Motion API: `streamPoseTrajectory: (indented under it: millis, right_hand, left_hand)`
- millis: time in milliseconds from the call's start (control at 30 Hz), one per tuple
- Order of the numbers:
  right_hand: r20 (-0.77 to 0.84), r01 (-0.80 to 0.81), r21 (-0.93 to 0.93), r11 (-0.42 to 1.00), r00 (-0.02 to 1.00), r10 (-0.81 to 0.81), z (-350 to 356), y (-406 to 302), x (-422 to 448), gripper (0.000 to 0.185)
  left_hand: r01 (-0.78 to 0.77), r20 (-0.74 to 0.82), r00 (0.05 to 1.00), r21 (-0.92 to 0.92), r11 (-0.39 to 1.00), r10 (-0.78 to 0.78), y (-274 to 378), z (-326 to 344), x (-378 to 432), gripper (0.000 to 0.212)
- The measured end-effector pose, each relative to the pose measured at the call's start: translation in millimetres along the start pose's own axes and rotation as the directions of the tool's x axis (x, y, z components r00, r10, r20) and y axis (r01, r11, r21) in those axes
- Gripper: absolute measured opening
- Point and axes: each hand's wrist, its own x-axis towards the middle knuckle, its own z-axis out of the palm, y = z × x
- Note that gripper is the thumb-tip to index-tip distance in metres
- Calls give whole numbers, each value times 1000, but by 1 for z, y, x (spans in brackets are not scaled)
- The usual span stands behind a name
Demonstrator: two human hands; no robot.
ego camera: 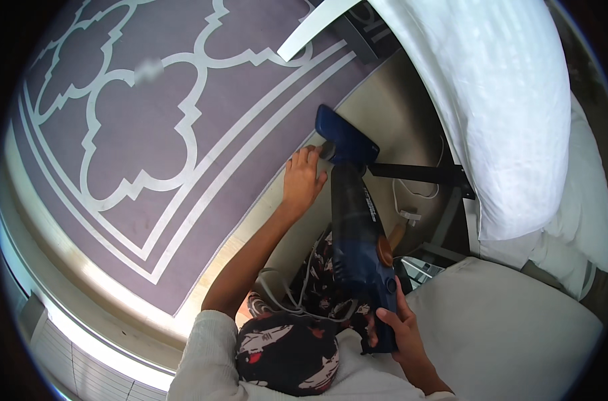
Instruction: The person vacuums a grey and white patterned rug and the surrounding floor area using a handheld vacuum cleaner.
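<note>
A dark blue handheld vacuum cleaner (356, 235) with a translucent dark body lies along my legs, its handle end toward me. My right hand (401, 326) is wrapped around the handle, near a round button. At the far end is the blue floor head (344, 135), resting by the rug's edge. My left hand (302, 175) reaches to a small grey part (328, 150) beside this head, thumb apart from the fingers. Whether the fingertips touch that part is not clear. A round orange-brown piece (384, 251) sits on the vacuum's side.
A grey rug (138, 135) with white patterns covers the floor on the left. White bedding (504, 115) hangs at the right, above a black metal bar (414, 173). A grey cushioned seat (499, 321) is at my right. White cables (416, 193) lie on the floor; another cord (284, 295) crosses my lap.
</note>
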Motion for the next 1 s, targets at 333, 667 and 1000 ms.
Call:
streamPoseTrajectory:
  millis: [333, 667, 1000]
  right_hand:
    - [48, 369, 59, 928, 927, -371, -1, 4, 150, 81]
    - [89, 41, 113, 993, 995, -51, -21, 66, -4, 81]
    - [73, 189, 101, 977, 978, -196, -24, 46, 53, 73]
  left_hand:
    - [-9, -5, 1000, 445, 895, 13, -53, -54, -144, 57]
    - [11, -32, 999, 727, 687, 18, -93, -134, -146, 49]
    - [192, -292, 956, 727, 660, 43, -31, -231, -16, 16]
